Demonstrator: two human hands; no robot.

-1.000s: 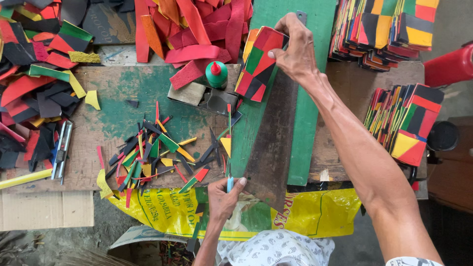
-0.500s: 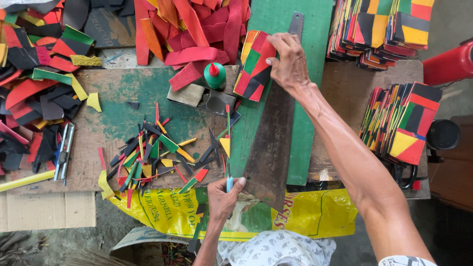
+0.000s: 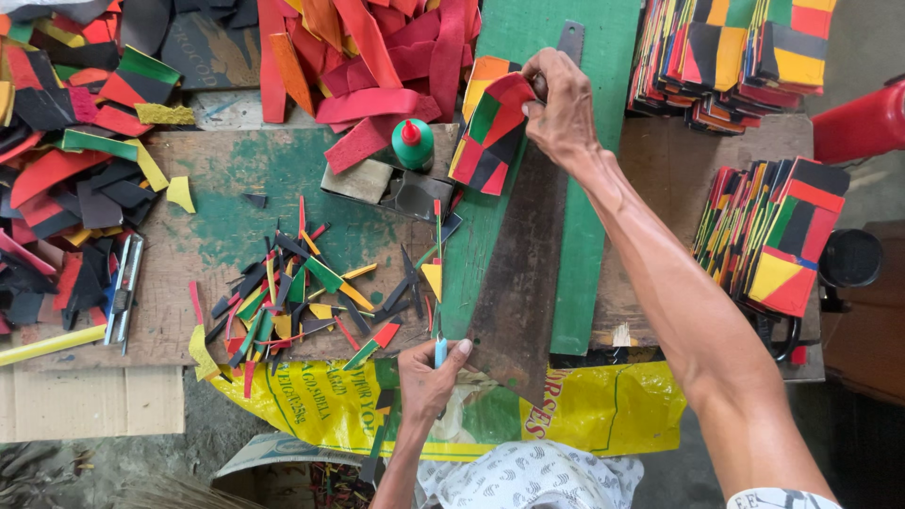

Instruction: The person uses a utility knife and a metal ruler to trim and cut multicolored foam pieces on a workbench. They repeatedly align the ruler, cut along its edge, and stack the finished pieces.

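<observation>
Far left of the desk [image 3: 236, 179] there's a heap of red, black and green offcuts [image 3: 66, 160], with a metal tool [image 3: 123, 300] lying at its edge. Then a scatter of thin trimmed slivers [image 3: 302, 306] on the worn green patch.

The left hand [image 3: 432, 377] is at the near edge, grip closed around a slim blue-handled knife [image 3: 438, 283] whose blade runs up along the left side of a long dark metal straightedge [image 3: 520, 273]. The right hand [image 3: 566, 118] is up at the far end, fingers clamped over a patchwork sheet [image 3: 490, 132] of red, green, black and orange, holding it against the top of the straightedge, on the green board [image 3: 584, 254].

Risks as I see them: only the far end is pinned, so the straightedge could pivot and send the cut crooked. A slipped blade would jump toward either hand. The small green bottle [image 3: 413, 143] sits close enough to get bumped. Finished stacks [image 3: 778, 240] on the right look safely apart.
</observation>
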